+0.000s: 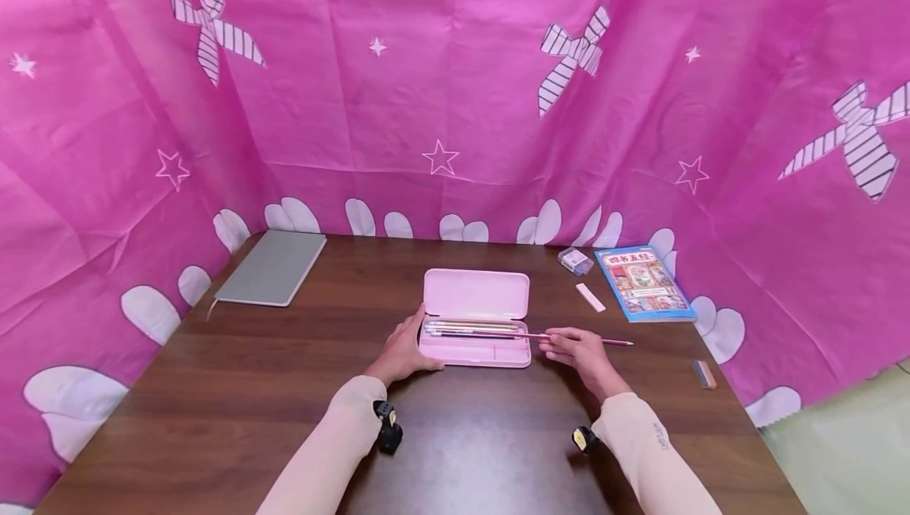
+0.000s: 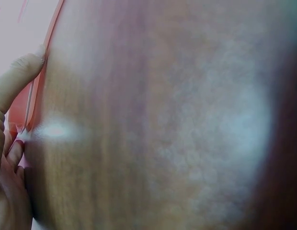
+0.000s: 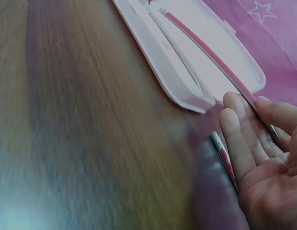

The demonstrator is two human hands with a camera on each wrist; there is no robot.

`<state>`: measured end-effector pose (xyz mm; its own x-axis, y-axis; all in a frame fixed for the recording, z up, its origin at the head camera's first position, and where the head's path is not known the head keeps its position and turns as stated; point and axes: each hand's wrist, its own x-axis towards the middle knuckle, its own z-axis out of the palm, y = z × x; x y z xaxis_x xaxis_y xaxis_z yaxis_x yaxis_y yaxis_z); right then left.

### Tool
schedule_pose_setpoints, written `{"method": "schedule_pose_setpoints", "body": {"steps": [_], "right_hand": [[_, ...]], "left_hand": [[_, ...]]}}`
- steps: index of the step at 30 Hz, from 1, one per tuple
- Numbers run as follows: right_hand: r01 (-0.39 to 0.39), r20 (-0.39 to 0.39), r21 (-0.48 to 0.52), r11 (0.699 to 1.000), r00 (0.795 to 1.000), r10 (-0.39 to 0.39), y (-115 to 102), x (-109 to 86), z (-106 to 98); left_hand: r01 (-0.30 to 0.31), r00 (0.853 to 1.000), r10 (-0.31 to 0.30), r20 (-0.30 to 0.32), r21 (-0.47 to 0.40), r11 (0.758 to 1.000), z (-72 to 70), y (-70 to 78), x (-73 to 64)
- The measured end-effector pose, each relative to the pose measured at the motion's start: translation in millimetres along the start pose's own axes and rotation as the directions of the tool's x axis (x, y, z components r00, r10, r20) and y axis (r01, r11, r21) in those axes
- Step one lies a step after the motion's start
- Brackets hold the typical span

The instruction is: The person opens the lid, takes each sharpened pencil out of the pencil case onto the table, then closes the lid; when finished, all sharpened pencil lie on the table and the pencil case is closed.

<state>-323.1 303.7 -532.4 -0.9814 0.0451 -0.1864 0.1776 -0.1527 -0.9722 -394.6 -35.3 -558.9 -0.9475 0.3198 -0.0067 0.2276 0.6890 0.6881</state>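
A pink pencil case [image 1: 512, 355] lies on the table with its lid [image 1: 476, 294] raised at the back. Several pencils [image 1: 462, 327] lie lengthwise in its rear section. My left hand [image 1: 404, 349] holds the case's left end, thumb along the front edge and fingers on the far side; part of that grip shows in the left wrist view. Beyond the case's right end, my right hand [image 1: 579, 353] pinches a red pencil [image 3: 211, 53] between thumb and fingers. The pencil's tip points right, and its other end reaches over the open case.
A grey notebook [image 1: 273, 268] lies at the back left. On the right are a blue-edged book [image 1: 645, 284], a small clear packet [image 1: 575, 261], a pale pink strip [image 1: 590, 297] and a small coloured block [image 1: 705, 374]. Pink curtain [image 1: 441, 88] hangs behind the table.
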Motion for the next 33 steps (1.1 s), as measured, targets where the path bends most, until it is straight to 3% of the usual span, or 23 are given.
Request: {"method": "schedule_pose_setpoints", "body": {"steps": [13, 24, 29, 33], "right_hand": [[0.005, -0.017, 0.006, 1.000, 1.000, -0.005, 2.9, -21.2, -44.1], [0.002, -0.042, 0.050, 0.999, 0.999, 0.001, 4.5, -43.4, -98.4], [0.012, -0.042, 0.065, 0.998, 0.999, -0.009, 4.7, -49.4, -113.3], [-0.008, -0.034, 0.022, 1.000, 0.999, 0.009, 2.7, -50.7, -118.7]], "left_hand": [[0.009, 1.000, -0.009, 0.005, -0.019, 1.000, -3.6, -1.8, -1.6], [-0.001, 1.000, 0.001, 0.014, -0.011, 1.000, -0.8, -0.9, -0.4], [-0.002, 1.000, 0.002, 0.012, 0.005, 1.000, -0.8, -0.7, 0.0], [-0.006, 1.000, 0.006, 0.012, 0.008, 1.000, 0.2, -0.4, 0.0]]}}
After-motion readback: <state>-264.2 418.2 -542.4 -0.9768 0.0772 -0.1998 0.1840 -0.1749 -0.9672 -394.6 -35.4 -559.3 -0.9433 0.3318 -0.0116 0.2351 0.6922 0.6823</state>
